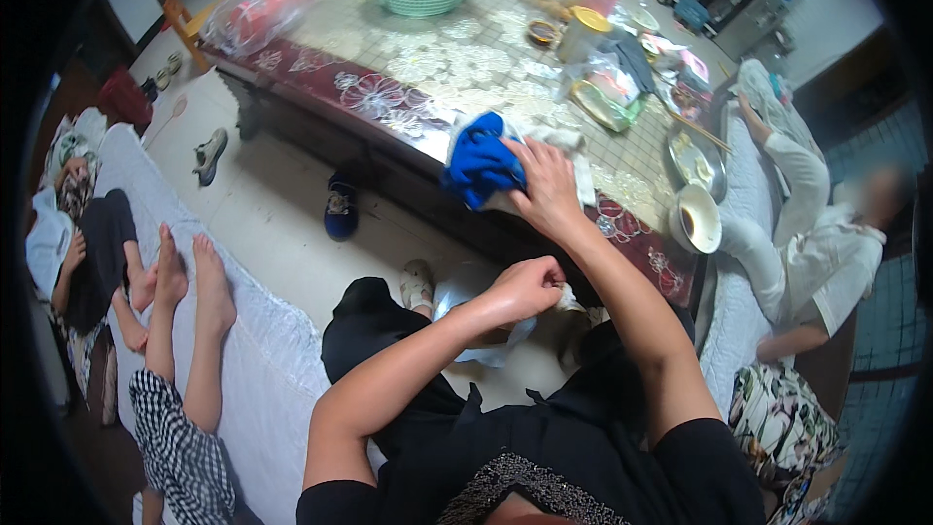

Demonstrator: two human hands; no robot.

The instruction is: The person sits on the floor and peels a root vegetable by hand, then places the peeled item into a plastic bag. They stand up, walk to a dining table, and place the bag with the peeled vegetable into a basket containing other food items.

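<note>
My right hand (547,182) grips a bunched blue cloth (481,164) at the table's near edge, thumb on one side and fingers over the top. Pale cloth (579,160) lies crumpled beside and under that hand. Lower down, in front of my knees, my left hand (525,289) has its fingers curled. A small whitish thing (568,297) shows just by its fingertips; whether the hand holds it is hidden. Beneath my left hand, a translucent plastic bag (503,354) hangs near the floor between my legs.
The table (430,87) has a patterned cover. On it stand a green plastic basket (419,4), a yellow-lidded jar (583,33), a metal plate (703,160) with chopsticks, and a bowl (696,219) of dark liquid at the edge. People sit on sofas left and right. Shoes (341,208) lie on the floor.
</note>
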